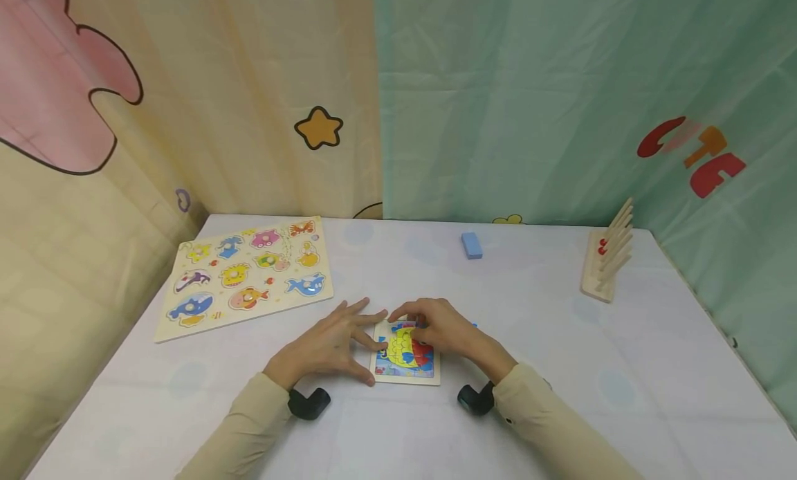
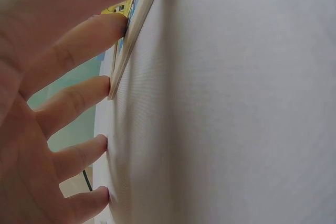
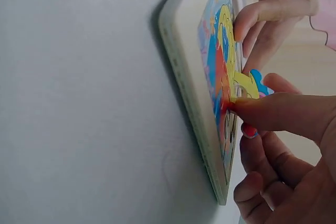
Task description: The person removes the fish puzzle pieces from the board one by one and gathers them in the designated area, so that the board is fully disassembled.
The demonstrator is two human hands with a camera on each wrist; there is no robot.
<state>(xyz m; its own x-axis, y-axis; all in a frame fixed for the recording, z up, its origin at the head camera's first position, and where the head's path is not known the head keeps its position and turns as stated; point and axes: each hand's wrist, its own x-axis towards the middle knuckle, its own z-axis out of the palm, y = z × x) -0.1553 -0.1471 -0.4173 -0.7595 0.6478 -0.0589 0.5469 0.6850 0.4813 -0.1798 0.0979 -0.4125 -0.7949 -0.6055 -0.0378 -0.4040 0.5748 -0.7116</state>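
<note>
A small jigsaw puzzle [image 1: 405, 380] in a pale wooden tray lies flat in front of me, showing a yellow, red and blue fish. My left hand [image 1: 330, 342] has its fingers spread; its thumb touches the tray's near left corner, and its index finger rests on the left part of the picture. Over the tray's upper right side, my right hand [image 1: 445, 328] pinches a jigsaw piece [image 3: 244, 82] between thumb and fingers. That piece, yellow with blue and red parts, stands tilted up from the picture in the right wrist view. The right hand covers part of the puzzle.
A large wooden peg puzzle [image 1: 218, 314] with sea animals lies at the back left. A blue block [image 1: 471, 245] sits near the back edge. At the right stands a wooden base [image 1: 598, 293] with slanted pegs and red beads. Curtains hang behind the table.
</note>
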